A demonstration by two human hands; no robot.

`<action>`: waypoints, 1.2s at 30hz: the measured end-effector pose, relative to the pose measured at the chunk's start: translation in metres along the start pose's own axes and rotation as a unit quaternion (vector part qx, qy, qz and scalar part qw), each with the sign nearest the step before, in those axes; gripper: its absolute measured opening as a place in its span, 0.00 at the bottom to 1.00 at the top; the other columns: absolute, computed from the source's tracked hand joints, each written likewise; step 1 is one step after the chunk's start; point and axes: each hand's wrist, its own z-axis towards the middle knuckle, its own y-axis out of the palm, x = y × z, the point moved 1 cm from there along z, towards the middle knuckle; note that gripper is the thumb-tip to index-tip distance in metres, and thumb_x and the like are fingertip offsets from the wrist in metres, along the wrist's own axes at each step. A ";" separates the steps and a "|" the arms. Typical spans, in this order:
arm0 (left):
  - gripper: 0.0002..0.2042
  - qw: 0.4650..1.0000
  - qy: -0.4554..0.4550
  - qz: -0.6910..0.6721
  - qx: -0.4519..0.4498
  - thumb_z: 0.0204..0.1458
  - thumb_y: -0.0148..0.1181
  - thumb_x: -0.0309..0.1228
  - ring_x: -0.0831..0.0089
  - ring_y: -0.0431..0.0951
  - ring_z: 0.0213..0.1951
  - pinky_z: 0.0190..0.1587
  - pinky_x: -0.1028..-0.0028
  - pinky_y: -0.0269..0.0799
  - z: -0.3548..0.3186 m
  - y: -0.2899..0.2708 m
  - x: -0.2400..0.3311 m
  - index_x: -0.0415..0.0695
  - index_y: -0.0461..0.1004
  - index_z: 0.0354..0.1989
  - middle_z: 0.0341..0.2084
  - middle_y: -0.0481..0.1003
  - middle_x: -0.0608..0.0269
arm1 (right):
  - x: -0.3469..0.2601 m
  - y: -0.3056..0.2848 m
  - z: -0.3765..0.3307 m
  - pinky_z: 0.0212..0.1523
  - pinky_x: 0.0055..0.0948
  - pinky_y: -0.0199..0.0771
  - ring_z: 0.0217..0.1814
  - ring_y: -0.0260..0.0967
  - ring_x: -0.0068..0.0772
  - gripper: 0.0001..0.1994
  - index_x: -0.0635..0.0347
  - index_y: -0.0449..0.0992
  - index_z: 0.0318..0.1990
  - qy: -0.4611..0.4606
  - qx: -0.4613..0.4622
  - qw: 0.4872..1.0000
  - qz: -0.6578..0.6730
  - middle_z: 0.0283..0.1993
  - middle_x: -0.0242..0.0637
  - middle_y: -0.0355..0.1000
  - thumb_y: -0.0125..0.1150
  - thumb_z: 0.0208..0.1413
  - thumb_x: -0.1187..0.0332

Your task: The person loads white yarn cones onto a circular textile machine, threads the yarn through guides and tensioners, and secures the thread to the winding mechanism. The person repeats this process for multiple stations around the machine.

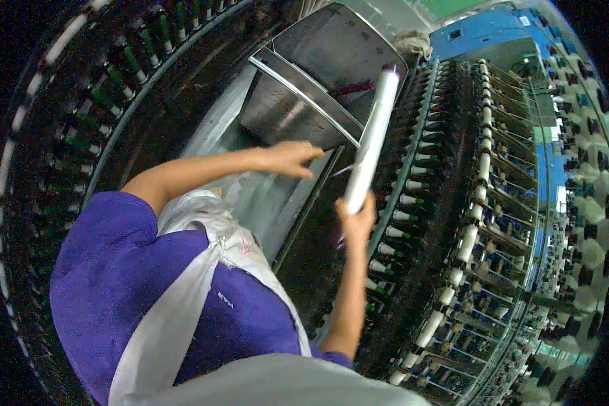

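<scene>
A long white roving bobbin (375, 135) slants up and away in front of me, its far end over the metal cart. My right hand (357, 220) is closed around its lower end, where a bit of the purple core shows. From the bobbin's side a thin loose strand (343, 170) sticks out toward the left. My left hand (294, 159) is held out to the left of the bobbin, apart from it, with its fingers stretched and nothing in them. The cart's tubular metal handle (304, 98) lies just beyond that hand.
The grey metal cart (298, 40) stands ahead in the aisle. Spinning frames flank me: bobbins with green bases (132, 64) on the left, rows of white-wound bobbins (413, 186) close on the right. A blue machine housing (484, 30) stands at the far right.
</scene>
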 end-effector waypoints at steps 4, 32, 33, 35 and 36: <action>0.44 0.980 -0.059 0.180 0.067 0.38 0.71 0.36 0.46 0.60 0.60 0.60 0.52 0.59 0.047 -0.062 -0.112 0.48 0.53 0.66 0.58 0.60 0.45 | -0.020 -0.024 0.204 0.50 0.48 0.68 0.54 0.66 0.55 0.38 0.61 0.62 0.61 -0.149 -0.006 0.911 -0.385 0.53 0.53 0.67 0.70 0.45 0.52; 0.47 0.952 -0.052 0.296 -0.049 0.23 0.65 0.30 0.54 0.68 0.48 0.53 0.59 0.61 0.322 -0.205 -0.320 0.53 0.60 0.65 0.48 0.68 0.50 | 0.124 0.096 0.570 0.50 0.41 0.59 0.50 0.62 0.45 0.45 0.63 0.64 0.59 -0.286 -0.248 0.890 -0.255 0.50 0.46 0.67 0.71 0.22 0.64; 0.47 0.955 -0.049 0.290 -0.047 0.24 0.65 0.30 0.54 0.68 0.47 0.53 0.59 0.61 0.340 -0.215 -0.328 0.53 0.60 0.65 0.47 0.68 0.50 | 0.122 0.098 0.592 0.50 0.40 0.60 0.50 0.62 0.45 0.45 0.63 0.63 0.59 -0.277 -0.252 0.890 -0.261 0.51 0.46 0.67 0.71 0.23 0.64; 0.47 0.953 -0.034 0.296 -0.049 0.24 0.64 0.30 0.55 0.68 0.47 0.52 0.60 0.61 0.391 -0.251 -0.355 0.53 0.61 0.65 0.47 0.69 0.51 | 0.112 0.104 0.647 0.50 0.40 0.60 0.50 0.62 0.45 0.45 0.62 0.63 0.59 -0.278 -0.231 0.898 -0.250 0.51 0.45 0.67 0.71 0.23 0.65; 0.45 0.954 -0.030 0.295 -0.037 0.25 0.65 0.28 0.55 0.69 0.46 0.52 0.62 0.61 0.424 -0.272 -0.372 0.52 0.62 0.64 0.45 0.69 0.52 | 0.107 0.104 0.686 0.50 0.40 0.60 0.50 0.62 0.45 0.45 0.62 0.63 0.59 -0.273 -0.231 0.902 -0.242 0.51 0.45 0.67 0.71 0.23 0.65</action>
